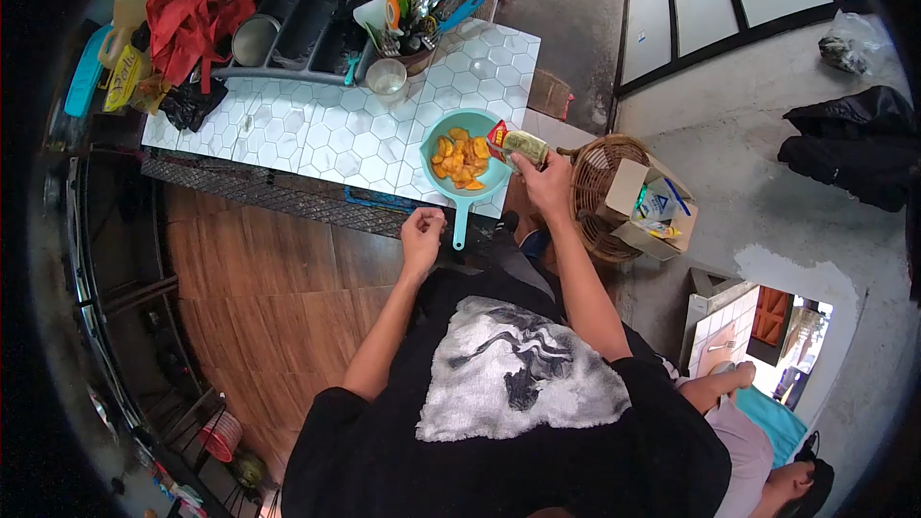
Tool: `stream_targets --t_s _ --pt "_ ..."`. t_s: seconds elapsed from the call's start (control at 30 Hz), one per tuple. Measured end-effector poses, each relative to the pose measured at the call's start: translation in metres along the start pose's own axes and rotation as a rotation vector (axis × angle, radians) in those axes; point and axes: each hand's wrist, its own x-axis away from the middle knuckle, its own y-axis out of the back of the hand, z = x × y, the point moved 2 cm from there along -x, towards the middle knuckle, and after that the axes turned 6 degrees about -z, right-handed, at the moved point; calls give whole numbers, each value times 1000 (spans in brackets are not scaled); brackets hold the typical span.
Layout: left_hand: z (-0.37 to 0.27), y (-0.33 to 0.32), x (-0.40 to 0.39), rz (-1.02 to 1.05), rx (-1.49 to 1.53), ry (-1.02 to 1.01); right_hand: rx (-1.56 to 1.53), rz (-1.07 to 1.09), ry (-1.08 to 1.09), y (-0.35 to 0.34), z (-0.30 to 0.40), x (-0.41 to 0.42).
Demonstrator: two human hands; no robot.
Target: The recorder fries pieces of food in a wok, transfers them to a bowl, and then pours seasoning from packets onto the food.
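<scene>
Orange-yellow pieces of food [460,158] lie in a light teal plastic bowl with a long handle [461,119], near the counter's right end. My right hand [548,180] grips a small red and green-gold packet [527,147], tilted over the bowl's right rim. Whether anything falls from it cannot be seen. My left hand [423,226] is by the counter's front edge, left of the bowl's handle and apart from it, with its fingers curled in and nothing visible in them.
A clear cup [387,79], a utensil holder [414,57] and a grey cutlery tray [306,73] stand behind the bowl. Right of me, a wicker basket [593,158] stands beside an open cardboard box [658,248]. Another person [741,446] is at the lower right.
</scene>
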Motion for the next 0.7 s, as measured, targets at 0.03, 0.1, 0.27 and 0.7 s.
stream_targets --t_s 0.03,0.1,0.27,0.7 --pt "3 -1 -1 -2 3 -1 1 2 3 -1 2 -1" --pt "9 -3 1 -16 49 -2 57 -89 93 -1 21 1" --pt "18 -2 3 38 -18 55 5 -53 120 -11 23 -3" --pt "21 1 0 38 22 74 142 -17 121 -2 29 -5"
